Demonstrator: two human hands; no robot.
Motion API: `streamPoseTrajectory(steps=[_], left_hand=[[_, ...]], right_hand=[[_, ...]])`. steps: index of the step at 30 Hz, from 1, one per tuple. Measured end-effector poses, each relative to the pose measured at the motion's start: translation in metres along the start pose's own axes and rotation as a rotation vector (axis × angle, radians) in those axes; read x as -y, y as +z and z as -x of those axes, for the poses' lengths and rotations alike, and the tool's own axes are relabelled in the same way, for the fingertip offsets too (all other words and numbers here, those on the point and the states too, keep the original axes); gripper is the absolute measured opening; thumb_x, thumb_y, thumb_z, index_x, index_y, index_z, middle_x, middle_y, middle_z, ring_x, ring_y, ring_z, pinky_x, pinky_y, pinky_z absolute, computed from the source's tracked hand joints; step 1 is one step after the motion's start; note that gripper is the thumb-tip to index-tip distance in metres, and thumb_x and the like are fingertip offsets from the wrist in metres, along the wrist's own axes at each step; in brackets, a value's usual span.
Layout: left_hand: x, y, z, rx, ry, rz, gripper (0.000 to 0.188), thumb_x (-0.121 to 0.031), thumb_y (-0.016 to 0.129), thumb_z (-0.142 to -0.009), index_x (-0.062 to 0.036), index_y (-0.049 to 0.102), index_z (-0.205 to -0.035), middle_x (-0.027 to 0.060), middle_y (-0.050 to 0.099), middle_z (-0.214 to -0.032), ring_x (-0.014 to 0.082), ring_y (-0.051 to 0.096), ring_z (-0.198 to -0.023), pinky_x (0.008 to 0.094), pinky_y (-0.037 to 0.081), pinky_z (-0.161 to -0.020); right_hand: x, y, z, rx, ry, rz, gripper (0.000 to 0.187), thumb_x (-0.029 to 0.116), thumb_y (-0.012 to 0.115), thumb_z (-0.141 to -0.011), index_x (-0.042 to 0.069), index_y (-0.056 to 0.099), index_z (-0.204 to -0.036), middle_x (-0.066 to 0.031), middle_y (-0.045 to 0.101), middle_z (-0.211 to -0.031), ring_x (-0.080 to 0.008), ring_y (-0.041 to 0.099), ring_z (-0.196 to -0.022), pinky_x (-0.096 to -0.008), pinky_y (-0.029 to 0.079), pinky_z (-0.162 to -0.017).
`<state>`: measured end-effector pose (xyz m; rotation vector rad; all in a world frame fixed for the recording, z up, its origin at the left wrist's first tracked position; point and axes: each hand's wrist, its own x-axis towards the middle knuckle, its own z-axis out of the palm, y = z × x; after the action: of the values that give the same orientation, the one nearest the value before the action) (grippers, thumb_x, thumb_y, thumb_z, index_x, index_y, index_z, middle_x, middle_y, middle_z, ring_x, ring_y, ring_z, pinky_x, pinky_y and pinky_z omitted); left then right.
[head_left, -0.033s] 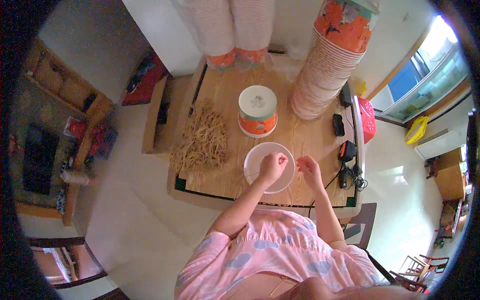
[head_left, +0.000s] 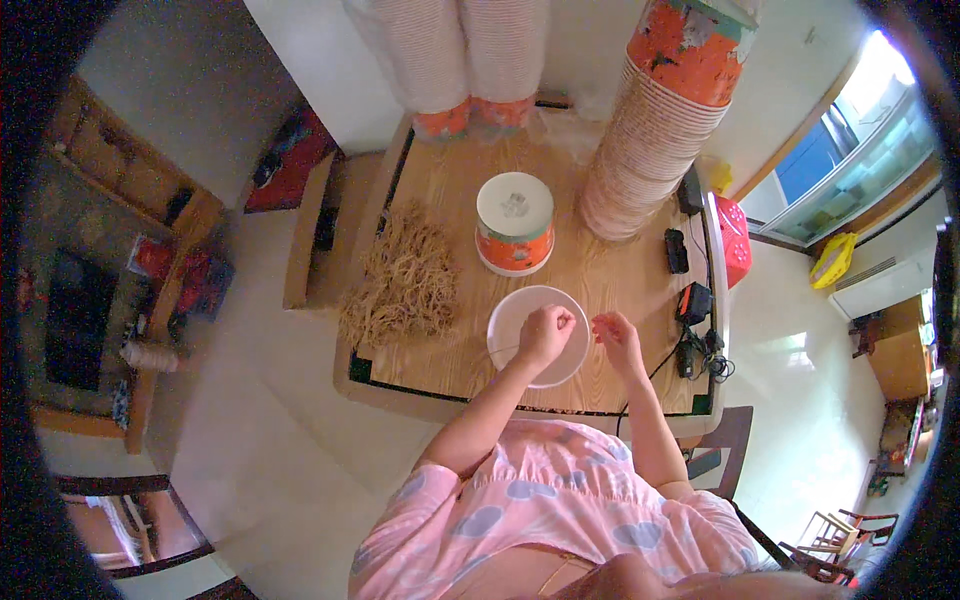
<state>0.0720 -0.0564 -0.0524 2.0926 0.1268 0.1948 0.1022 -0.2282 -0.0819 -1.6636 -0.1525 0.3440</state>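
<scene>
A white paper bucket (head_left: pixel 505 325) stands open side up at the near edge of the wooden table. Over its mouth my left hand (head_left: pixel 546 338) is closed in a fist, and a thin pale strand (head_left: pixel 505 350) sticks out beside it on the left. Just right of the bucket's rim, my right hand (head_left: pixel 620 345) has its fingers curled together; whatever they pinch is too small to make out. A heap of tangled, dry, tan root-like strands (head_left: pixel 405 285) lies to the left. Behind the open bucket, an orange and green bucket (head_left: pixel 515 225) sits with its white base up.
A tall leaning stack of nested buckets (head_left: pixel 655 145) rises at the back right. Two wrapped stacks (head_left: pixel 435 60) stand at the back. Along the table's right side lie a black and orange battery-like block (head_left: pixel 694 302), coiled black cables (head_left: pixel 712 355) and a red basket (head_left: pixel 734 240).
</scene>
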Motion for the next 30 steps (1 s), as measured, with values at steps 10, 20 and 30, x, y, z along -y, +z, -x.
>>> streamPoseTrajectory(steps=[10,20,30], left_hand=[[0.005,0.007,-0.003,-0.049,0.000,0.012,0.010,-0.013,0.062,-0.071,-0.0031,0.062,-0.070,0.0121,0.060,-0.067,0.0262,0.060,-0.061,0.0352,0.046,-0.056],[0.001,0.004,0.000,-0.014,0.027,-0.093,0.011,-0.013,0.060,-0.072,-0.0053,0.062,-0.079,0.0108,0.060,-0.074,0.0261,0.060,-0.068,0.0362,0.047,-0.059],[-0.030,-0.020,-0.014,0.189,0.257,-0.619,0.019,-0.014,0.050,-0.079,-0.0074,0.059,-0.094,0.0138,0.053,-0.102,0.0307,0.057,-0.086,0.0424,0.048,-0.069]], right_hand=[[0.009,0.012,-0.010,0.009,0.025,-0.001,0.014,0.008,0.056,-0.081,0.000,0.061,-0.091,-0.0051,0.063,-0.083,-0.0119,0.056,-0.073,-0.0250,0.045,-0.063],[0.003,0.017,-0.014,0.020,-0.003,0.098,0.010,0.007,0.055,-0.082,0.000,0.061,-0.087,-0.0036,0.062,-0.077,-0.0101,0.054,-0.067,-0.0246,0.045,-0.061],[0.020,0.014,-0.019,0.063,-0.112,0.186,0.011,0.012,0.053,-0.084,0.001,0.054,-0.087,-0.0088,0.059,-0.072,-0.0144,0.057,-0.066,-0.0276,0.046,-0.060]])
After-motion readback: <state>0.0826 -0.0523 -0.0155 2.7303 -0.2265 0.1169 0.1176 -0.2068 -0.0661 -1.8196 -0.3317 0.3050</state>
